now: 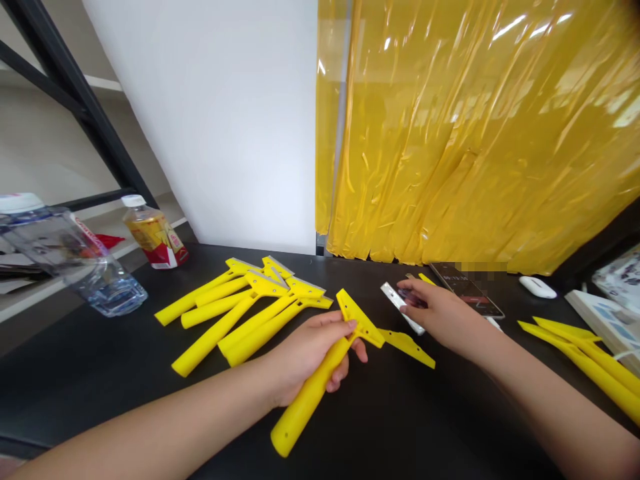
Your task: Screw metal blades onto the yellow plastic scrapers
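Note:
My left hand [320, 350] is closed round a yellow plastic scraper handle [313, 393], its wide head tilted up to the right, with no metal blade visible on it. Just beyond that head, a loose yellow cover plate [409, 347] lies on the black table [380, 427]. My right hand [440, 310] has its fingers bent and drawn together over a shiny silver-white strip-shaped case [400, 307]; what they pinch is dark and unclear. Left of my hands, several yellow scrapers [265, 287] with metal edges lie in an overlapping row.
A phone [467, 293] and a white earbud case [537, 287] lie behind my right hand. More yellow handles [590, 353] rest at the right. A drink bottle [155, 233] and a tilted clear bottle [75, 257] are at the left. Yellow plastic sheeting [450, 133] hangs behind.

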Action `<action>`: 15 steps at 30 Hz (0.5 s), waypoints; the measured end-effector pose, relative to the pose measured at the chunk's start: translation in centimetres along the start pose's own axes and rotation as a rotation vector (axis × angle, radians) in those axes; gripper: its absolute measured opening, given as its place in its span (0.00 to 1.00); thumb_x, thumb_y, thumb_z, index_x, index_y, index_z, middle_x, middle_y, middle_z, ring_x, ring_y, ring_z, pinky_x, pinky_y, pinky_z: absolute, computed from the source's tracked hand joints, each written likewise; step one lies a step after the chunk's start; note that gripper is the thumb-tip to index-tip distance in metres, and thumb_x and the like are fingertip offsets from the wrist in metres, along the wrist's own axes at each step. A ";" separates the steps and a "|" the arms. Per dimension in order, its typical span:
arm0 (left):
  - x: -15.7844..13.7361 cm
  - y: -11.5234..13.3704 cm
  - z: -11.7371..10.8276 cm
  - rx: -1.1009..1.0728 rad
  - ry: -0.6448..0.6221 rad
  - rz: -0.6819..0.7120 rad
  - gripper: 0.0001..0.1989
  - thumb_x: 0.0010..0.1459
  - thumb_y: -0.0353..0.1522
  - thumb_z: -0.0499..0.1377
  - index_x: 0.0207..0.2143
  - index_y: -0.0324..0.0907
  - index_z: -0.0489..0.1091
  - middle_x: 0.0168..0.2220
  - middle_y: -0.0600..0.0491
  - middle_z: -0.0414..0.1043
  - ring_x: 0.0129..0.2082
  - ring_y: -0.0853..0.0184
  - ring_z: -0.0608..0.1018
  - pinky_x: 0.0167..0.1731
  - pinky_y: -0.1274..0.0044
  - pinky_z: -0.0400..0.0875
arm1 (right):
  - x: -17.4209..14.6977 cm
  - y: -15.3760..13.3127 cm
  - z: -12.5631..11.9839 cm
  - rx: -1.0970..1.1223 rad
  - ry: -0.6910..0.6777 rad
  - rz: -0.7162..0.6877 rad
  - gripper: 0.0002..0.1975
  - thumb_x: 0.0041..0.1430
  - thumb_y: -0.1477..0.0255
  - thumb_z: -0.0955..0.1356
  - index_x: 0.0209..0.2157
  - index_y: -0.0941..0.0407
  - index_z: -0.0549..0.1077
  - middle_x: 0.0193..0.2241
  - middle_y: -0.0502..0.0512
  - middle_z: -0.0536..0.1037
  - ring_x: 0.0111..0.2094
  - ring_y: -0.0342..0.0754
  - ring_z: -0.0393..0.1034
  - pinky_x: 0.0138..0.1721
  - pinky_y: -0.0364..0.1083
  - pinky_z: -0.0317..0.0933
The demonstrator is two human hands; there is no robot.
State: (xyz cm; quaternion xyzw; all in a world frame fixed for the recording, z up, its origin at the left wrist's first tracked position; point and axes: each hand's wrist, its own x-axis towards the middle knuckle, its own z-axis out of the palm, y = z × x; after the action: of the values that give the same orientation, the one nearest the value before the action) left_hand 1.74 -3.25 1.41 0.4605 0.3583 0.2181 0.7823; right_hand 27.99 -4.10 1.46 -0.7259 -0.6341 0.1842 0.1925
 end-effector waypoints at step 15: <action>-0.8 0.2 0.4 0.099 -0.120 0.047 0.13 0.67 0.42 0.59 0.42 0.41 0.69 0.32 0.51 0.76 0.16 0.75 0.70 0.13 0.84 0.63 | -3.2 -3.5 1.9 0.740 -0.190 -0.098 0.24 0.59 0.51 0.73 0.27 0.54 0.64 0.23 0.44 0.61 0.26 0.42 0.53 0.27 0.42 0.50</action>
State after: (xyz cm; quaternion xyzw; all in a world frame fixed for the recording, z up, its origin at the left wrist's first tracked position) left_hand 1.53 -3.88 2.02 0.5191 0.3102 0.1905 0.7733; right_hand 23.66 -6.80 1.73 -0.5560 -0.5736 0.4576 0.3905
